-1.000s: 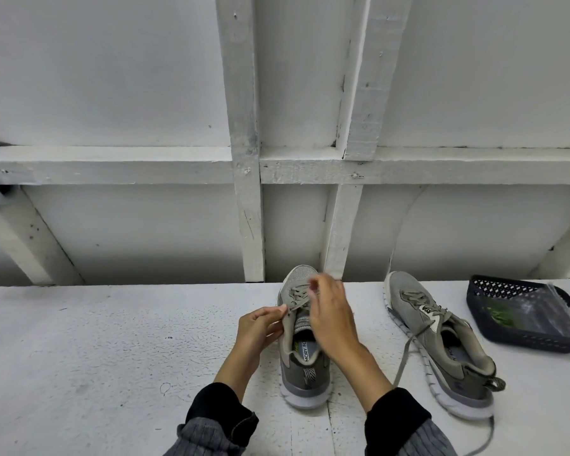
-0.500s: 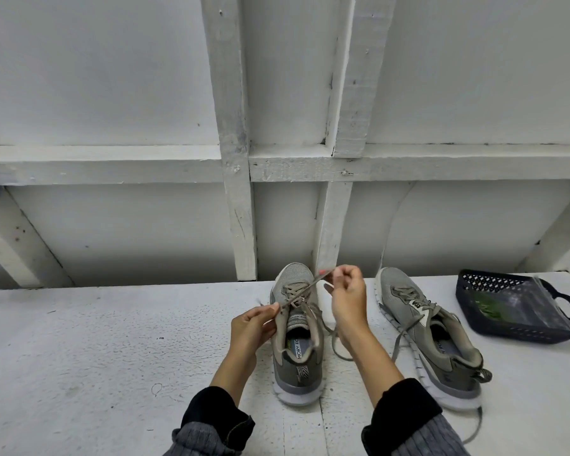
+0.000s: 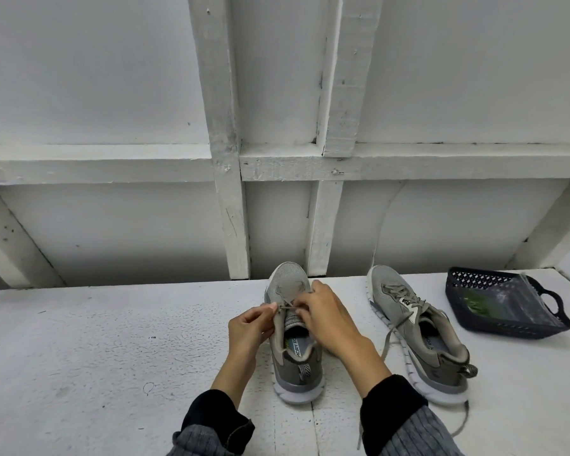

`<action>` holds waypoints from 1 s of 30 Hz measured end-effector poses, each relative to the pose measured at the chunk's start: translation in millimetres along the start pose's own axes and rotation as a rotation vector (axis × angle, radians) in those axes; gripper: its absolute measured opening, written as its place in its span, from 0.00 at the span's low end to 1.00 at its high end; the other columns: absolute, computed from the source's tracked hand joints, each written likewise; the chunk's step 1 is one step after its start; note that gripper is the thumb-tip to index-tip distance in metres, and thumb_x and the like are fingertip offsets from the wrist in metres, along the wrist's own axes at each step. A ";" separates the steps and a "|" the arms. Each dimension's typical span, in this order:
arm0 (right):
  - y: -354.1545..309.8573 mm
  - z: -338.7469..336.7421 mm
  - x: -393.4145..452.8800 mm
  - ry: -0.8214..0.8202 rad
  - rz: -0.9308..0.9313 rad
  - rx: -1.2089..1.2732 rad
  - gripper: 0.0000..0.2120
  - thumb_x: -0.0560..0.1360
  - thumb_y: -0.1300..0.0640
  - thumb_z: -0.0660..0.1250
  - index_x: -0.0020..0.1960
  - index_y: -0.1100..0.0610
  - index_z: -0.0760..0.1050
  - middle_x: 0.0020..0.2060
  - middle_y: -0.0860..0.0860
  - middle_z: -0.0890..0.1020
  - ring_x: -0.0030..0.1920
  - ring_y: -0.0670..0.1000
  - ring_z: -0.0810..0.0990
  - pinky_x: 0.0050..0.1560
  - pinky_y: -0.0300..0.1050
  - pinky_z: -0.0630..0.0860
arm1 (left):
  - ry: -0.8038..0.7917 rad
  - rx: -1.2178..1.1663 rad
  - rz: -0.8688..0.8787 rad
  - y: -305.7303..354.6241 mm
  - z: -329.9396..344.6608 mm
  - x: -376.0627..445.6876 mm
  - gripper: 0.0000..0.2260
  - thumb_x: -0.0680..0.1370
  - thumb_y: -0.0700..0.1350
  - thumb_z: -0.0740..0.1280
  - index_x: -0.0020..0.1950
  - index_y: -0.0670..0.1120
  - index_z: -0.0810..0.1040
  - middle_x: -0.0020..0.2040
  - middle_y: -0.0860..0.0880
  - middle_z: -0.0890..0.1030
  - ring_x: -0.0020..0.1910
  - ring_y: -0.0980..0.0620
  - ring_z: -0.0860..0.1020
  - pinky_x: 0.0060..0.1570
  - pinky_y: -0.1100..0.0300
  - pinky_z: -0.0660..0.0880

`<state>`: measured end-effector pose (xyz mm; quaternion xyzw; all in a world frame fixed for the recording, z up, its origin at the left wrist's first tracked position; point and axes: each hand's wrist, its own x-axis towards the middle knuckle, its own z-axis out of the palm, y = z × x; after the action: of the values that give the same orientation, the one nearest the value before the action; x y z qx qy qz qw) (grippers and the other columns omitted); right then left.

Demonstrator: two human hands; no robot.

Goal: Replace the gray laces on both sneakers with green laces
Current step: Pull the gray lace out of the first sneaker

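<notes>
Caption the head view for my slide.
Both hands pick gray laces from the left sneaker; second sneaker and basket wait.

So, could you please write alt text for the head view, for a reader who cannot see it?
Both hands work the gray lace on the left sneaker on a white table: the left hand pinches it, the right hand covers the eyelets. The right sneaker stands beside it, still gray-laced, and farther right a dark basket holds something green.

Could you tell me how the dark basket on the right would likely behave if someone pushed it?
The dark basket probably slides easily: its perforated walls look light and the white table looks smooth. It already sits tilted, so it may rock.
</notes>
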<state>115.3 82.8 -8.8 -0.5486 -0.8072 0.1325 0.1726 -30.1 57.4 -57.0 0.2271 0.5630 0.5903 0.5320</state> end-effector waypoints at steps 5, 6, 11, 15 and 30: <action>4.4 -2.4 3.3 0.117 0.110 0.324 0.05 0.78 0.60 0.64 0.48 0.54 0.78 0.46 0.46 0.70 0.50 0.45 0.70 0.46 0.27 0.65 | -0.009 0.018 -0.010 0.6 -1.9 0.3 0.05 0.73 0.40 0.74 0.45 0.40 0.84 0.38 0.45 0.84 0.35 0.52 0.80 0.35 0.65 0.78; 8.5 -4.7 4.8 0.208 0.188 0.471 0.07 0.78 0.62 0.64 0.45 0.53 0.78 0.45 0.46 0.74 0.48 0.45 0.72 0.45 0.26 0.65 | -0.003 0.020 -0.013 0.2 -3.1 0.8 0.05 0.73 0.40 0.74 0.46 0.39 0.84 0.38 0.45 0.84 0.35 0.52 0.81 0.35 0.64 0.78; 30.8 -18.9 7.6 0.347 0.540 1.322 0.14 0.82 0.59 0.56 0.46 0.57 0.79 0.39 0.54 0.81 0.42 0.51 0.78 0.43 0.43 0.74 | -0.007 0.021 -0.008 0.5 -0.4 -2.3 0.05 0.73 0.41 0.74 0.46 0.41 0.85 0.41 0.44 0.85 0.38 0.51 0.82 0.36 0.64 0.79; 39.0 -27.5 5.5 0.329 0.643 1.810 0.15 0.83 0.58 0.50 0.51 0.62 0.74 0.34 0.56 0.78 0.37 0.53 0.77 0.45 0.47 0.75 | 0.008 0.021 -0.002 -0.6 3.1 -6.0 0.05 0.73 0.40 0.74 0.47 0.41 0.85 0.41 0.44 0.85 0.39 0.51 0.81 0.40 0.63 0.80; 45.5 -31.3 -6.7 0.440 0.578 1.575 0.29 0.81 0.39 0.50 0.40 0.61 0.75 0.20 0.50 0.64 0.24 0.50 0.70 0.32 0.42 0.71 | 0.242 0.270 0.199 -19.6 31.9 -13.4 0.03 0.72 0.48 0.75 0.38 0.53 0.85 0.36 0.57 0.84 0.42 0.58 0.82 0.46 0.62 0.76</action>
<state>169.0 93.9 0.2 -0.4660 -0.2579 0.5825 0.6141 9.3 55.1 -61.9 0.2783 0.6716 0.5820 0.3644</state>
